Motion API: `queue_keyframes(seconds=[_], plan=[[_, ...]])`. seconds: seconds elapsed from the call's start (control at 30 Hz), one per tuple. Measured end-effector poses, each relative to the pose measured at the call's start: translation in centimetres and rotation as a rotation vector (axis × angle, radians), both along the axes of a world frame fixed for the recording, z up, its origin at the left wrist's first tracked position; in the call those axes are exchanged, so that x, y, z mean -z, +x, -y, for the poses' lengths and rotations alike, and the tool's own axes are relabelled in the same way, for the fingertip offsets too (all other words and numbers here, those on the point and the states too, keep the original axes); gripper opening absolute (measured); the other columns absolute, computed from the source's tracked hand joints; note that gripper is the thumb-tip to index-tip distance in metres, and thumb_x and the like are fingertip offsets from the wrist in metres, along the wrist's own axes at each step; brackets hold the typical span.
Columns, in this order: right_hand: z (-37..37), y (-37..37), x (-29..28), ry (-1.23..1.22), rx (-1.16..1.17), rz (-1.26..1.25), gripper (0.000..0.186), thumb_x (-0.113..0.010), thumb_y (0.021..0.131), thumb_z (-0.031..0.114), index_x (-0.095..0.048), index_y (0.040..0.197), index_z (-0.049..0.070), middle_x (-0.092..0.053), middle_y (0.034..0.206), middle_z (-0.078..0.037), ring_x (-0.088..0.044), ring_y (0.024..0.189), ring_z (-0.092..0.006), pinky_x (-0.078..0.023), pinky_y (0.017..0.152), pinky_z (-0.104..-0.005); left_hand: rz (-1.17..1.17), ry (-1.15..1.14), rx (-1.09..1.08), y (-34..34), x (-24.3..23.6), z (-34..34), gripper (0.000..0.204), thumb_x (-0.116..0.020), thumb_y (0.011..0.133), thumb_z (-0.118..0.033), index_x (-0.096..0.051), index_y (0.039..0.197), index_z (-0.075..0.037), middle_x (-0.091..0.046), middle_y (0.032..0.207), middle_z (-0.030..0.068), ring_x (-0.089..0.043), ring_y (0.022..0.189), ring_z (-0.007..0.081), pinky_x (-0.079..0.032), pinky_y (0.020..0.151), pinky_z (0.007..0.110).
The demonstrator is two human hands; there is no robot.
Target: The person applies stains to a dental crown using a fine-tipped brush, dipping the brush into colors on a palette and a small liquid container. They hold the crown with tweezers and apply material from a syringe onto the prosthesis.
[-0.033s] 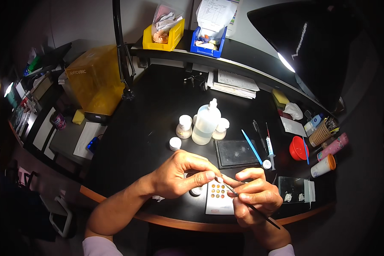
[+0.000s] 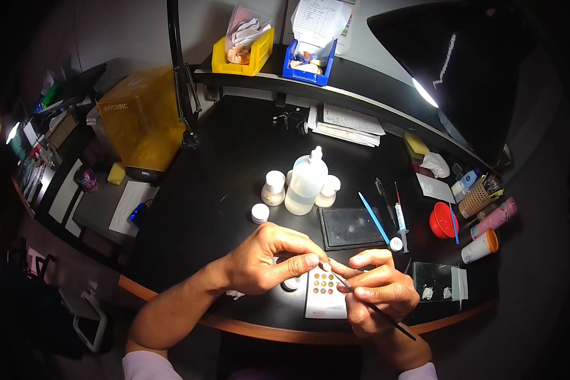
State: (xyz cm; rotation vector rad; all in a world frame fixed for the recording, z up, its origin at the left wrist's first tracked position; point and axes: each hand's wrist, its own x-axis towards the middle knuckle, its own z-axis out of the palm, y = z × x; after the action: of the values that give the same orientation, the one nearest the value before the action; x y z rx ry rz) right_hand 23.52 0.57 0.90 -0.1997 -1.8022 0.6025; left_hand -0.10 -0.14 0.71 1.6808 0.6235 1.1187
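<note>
Pale, tiny crown-like piece (image 2: 325,266) sits pinched in the left fingers (image 2: 310,260), likely light, brittle, best held by its edges; just beside, right fingers (image 2: 380,292) pinch a slim brush (image 2: 396,324).

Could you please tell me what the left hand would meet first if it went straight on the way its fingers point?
Most likely the right hand, whose fingers lie just ahead of the left hand, though depth between them is hard to judge.
</note>
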Motion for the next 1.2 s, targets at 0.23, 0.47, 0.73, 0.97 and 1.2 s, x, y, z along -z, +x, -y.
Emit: queue_keyframes(seconds=[0.23,0.47,0.73,0.97,1.2], plan=[[0.1,0.1,0.2,-0.03,-0.02,-0.01,0.032,-0.075,0.07,-0.017,-0.07,0.094,0.003,-0.075,0.086,-0.014,-0.071,0.104,-0.0351,-0.067,0.082,-0.041,-0.018,0.007,-0.013,0.0,-0.2,0.1,0.021,-0.062,0.103,-0.014,-0.078,0.108,0.0,-0.063,0.074,0.0048,-0.055,0.066,0.0097,-0.045,0.062,0.029],[-0.1,0.2,0.2,-0.052,-0.054,-0.024,0.031,-0.073,0.071,-0.019,-0.069,0.094,0.001,-0.075,0.088,-0.016,-0.071,0.105,-0.0361,-0.068,0.081,-0.0421,-0.03,-0.014,-0.02,0.1,-0.3,0.1,0.021,-0.062,0.103,-0.013,-0.078,0.108,-0.001,-0.063,0.073,0.0047,-0.055,0.066,0.0096,-0.044,0.062,0.028],[-0.1,0.2,0.3,-0.051,-0.049,-0.011,0.032,-0.072,0.071,-0.019,-0.068,0.094,0.003,-0.075,0.088,-0.015,-0.071,0.105,-0.0365,-0.067,0.082,-0.0412,-0.021,0.029,-0.034,0.1,-0.2,0.1,0.021,-0.063,0.102,-0.014,-0.079,0.107,-0.001,-0.064,0.073,0.0057,-0.056,0.066,0.0109,-0.045,0.061,0.028],[-0.1,0.1,0.1,-0.057,-0.037,-0.051,0.027,-0.07,0.075,-0.015,-0.064,0.094,0.002,-0.073,0.083,-0.014,-0.071,0.101,-0.0354,-0.065,0.082,-0.0425,-0.051,-0.012,-0.05,0.2,-0.5,0.3,0.021,-0.062,0.103,-0.013,-0.078,0.107,0.0,-0.066,0.075,0.0058,-0.058,0.068,0.0098,-0.046,0.062,0.028],[-1.1,0.1,1.9,-0.316,-0.088,-0.191,0.013,-0.07,0.086,-0.005,-0.062,0.093,0.001,-0.07,0.08,-0.012,-0.069,0.095,-0.0317,-0.053,0.096,-0.0479,-0.179,-0.119,-0.179,0.7,-0.9,0.8,0.021,-0.062,0.105,-0.013,-0.077,0.107,0.001,-0.071,0.074,0.006,-0.057,0.065,0.0055,-0.047,0.061,0.026]])
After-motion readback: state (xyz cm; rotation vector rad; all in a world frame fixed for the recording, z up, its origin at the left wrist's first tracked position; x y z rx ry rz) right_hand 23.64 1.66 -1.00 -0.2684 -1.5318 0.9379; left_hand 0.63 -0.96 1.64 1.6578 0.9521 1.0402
